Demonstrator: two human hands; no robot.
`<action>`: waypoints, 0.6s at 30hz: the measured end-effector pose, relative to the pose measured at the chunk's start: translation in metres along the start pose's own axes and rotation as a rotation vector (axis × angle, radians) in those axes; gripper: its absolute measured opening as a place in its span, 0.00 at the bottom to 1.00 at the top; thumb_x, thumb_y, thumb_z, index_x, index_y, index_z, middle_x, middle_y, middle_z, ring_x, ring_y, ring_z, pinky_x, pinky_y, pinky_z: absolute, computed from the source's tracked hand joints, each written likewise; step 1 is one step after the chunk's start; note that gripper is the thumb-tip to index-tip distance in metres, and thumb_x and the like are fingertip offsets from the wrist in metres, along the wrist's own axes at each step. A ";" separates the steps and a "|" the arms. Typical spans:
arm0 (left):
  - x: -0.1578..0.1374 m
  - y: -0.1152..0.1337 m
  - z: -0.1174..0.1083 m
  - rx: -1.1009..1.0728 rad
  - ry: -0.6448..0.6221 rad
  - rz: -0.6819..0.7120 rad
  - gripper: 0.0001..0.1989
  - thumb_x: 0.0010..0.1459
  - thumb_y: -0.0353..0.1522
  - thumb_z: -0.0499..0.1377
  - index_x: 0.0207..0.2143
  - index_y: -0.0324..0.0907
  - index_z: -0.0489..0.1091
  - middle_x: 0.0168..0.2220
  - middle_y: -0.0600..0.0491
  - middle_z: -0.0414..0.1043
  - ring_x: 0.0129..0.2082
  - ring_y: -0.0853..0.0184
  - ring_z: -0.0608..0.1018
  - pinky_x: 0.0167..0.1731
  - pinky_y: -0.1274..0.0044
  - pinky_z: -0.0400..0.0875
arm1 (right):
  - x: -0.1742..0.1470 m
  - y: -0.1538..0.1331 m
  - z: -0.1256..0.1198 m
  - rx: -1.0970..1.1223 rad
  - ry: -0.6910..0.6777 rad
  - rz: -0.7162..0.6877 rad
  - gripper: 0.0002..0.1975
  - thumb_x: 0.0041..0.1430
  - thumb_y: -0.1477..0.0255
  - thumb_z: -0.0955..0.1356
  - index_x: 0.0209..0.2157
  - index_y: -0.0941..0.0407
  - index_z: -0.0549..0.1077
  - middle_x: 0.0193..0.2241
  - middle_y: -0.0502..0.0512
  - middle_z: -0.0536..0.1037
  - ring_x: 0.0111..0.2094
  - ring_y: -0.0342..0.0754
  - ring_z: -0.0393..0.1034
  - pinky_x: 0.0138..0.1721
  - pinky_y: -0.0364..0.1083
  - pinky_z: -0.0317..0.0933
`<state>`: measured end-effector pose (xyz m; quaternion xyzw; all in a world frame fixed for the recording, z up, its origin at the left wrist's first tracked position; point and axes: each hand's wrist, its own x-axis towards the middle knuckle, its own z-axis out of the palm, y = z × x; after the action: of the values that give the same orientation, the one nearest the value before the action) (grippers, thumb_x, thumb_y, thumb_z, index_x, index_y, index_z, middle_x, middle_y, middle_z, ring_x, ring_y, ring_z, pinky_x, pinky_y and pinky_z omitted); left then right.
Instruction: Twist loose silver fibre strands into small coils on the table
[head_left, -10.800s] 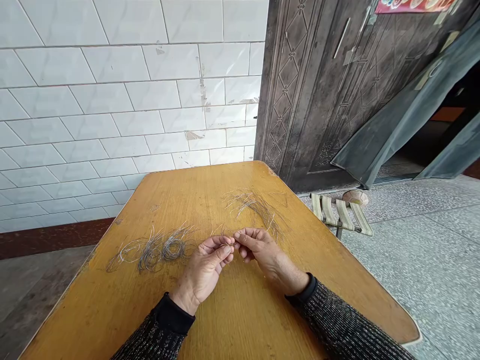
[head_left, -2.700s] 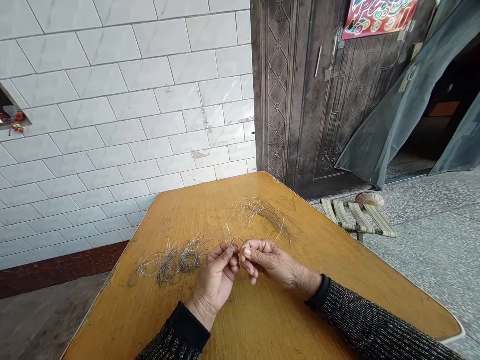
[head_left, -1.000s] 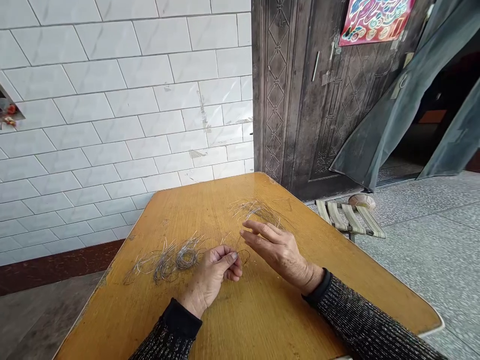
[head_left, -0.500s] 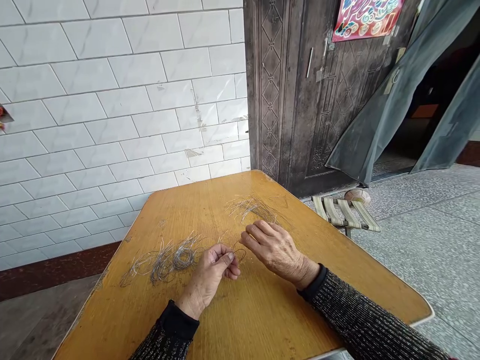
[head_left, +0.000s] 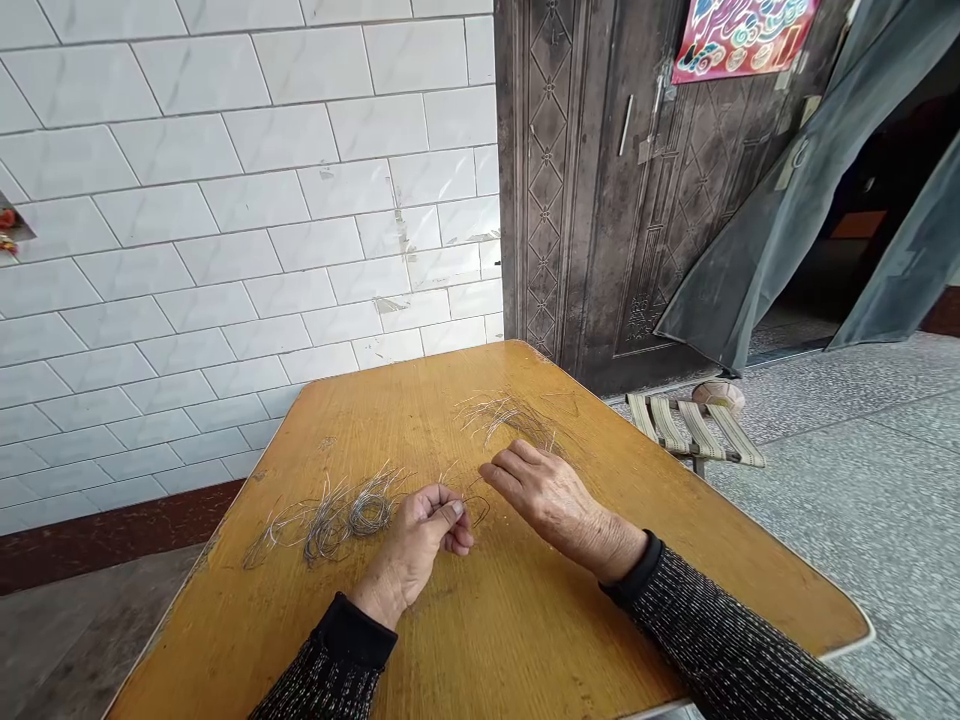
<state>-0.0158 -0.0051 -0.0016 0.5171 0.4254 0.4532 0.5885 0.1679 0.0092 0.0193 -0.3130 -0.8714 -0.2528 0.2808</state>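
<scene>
A thin wire (head_left: 487,512), bent into a small loop, sticks out of my left hand (head_left: 420,545), whose thumb and forefinger pinch it. My right hand (head_left: 559,505) is up and to the right, back of the hand showing, its fingertips pressed together. A fine strand appears to run between both sets of fingertips, though it is hard to make out. Left of my left hand lie a coiled wire bundle (head_left: 369,512) and a more tangled wire bundle (head_left: 322,535). Beyond my right hand, loose wires (head_left: 510,415) spread over the wooden table (head_left: 480,640).
A white tiled wall (head_left: 225,220) borders the table's far left side. Behind its far right stands a dark carved door (head_left: 577,220) beside a grey curtain (head_left: 757,240). A folding stool (head_left: 694,430) and a ball (head_left: 720,394) are on the floor to the right.
My hands keep nearly the same pose, with the right one shifted very slightly. The wire loop at my left fingertips has moved a little. The view has shifted slightly.
</scene>
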 end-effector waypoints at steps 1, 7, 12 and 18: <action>0.000 0.000 0.000 -0.005 0.004 -0.003 0.11 0.45 0.36 0.62 0.22 0.38 0.65 0.21 0.55 0.68 0.19 0.73 0.70 0.21 0.79 0.63 | 0.000 0.001 0.000 0.006 -0.002 0.001 0.09 0.60 0.78 0.59 0.34 0.60 0.70 0.27 0.56 0.70 0.31 0.47 0.58 0.27 0.44 0.52; 0.000 0.000 0.001 -0.027 0.011 -0.012 0.11 0.44 0.36 0.62 0.23 0.38 0.65 0.21 0.55 0.68 0.19 0.73 0.70 0.21 0.79 0.63 | 0.000 -0.004 0.001 0.006 -0.011 0.052 0.08 0.59 0.80 0.60 0.34 0.59 0.70 0.26 0.55 0.69 0.29 0.47 0.57 0.25 0.44 0.50; -0.001 0.002 0.001 -0.022 0.003 -0.010 0.11 0.45 0.36 0.62 0.22 0.38 0.65 0.21 0.55 0.68 0.19 0.73 0.69 0.21 0.79 0.63 | -0.001 -0.006 0.005 -0.005 0.033 0.127 0.09 0.57 0.81 0.61 0.32 0.57 0.71 0.24 0.53 0.69 0.28 0.46 0.58 0.25 0.44 0.49; 0.000 0.001 -0.001 -0.037 0.014 -0.023 0.11 0.45 0.35 0.62 0.23 0.38 0.65 0.21 0.55 0.68 0.19 0.74 0.70 0.20 0.80 0.63 | -0.002 0.001 0.014 0.024 0.050 0.115 0.08 0.58 0.80 0.61 0.34 0.58 0.71 0.27 0.54 0.72 0.30 0.47 0.60 0.26 0.43 0.51</action>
<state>-0.0163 -0.0046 -0.0011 0.4980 0.4269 0.4578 0.6001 0.1659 0.0177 0.0082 -0.3528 -0.8476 -0.2337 0.3202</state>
